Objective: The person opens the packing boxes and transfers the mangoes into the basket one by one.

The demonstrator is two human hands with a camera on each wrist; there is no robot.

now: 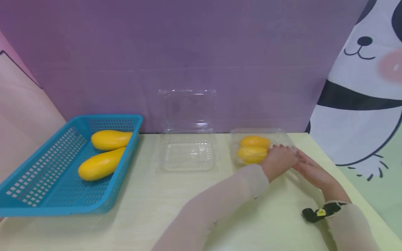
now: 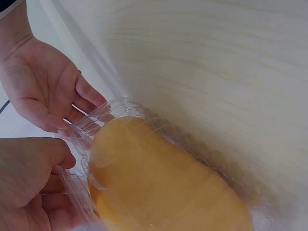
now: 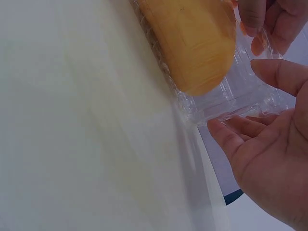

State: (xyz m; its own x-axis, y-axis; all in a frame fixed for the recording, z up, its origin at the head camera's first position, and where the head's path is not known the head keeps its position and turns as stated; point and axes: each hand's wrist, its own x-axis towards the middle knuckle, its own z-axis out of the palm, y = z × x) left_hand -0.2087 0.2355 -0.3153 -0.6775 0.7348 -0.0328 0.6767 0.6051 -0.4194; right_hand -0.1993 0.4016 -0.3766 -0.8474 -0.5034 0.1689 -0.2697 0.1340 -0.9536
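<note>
1. At far left on the pale worktop (image 1: pixel 150 202), a blue mesh basket (image 1: pixel 84 210) holds two yellow fruits (image 1: pixel 110 140).
2. Right of it, an open clear box (image 1: pixel 188 169) has its lid raised before the purple backdrop (image 1: pixel 188 42).
3. Further right, a second clear box (image 1: pixel 233 146) contains two more yellow fruits (image 1: pixel 252 155), side by side.
4. The left hand (image 1: pixel 279 159) pinches this box's edge between thumb and fingers.
5. Just beside, the right hand (image 1: pixel 314 171) grasps its corner.
6. Strapped to the right wrist, a black device (image 1: pixel 309 215) bears a yellow label (image 1: pixel 321 212), its mark too small to read.
</note>
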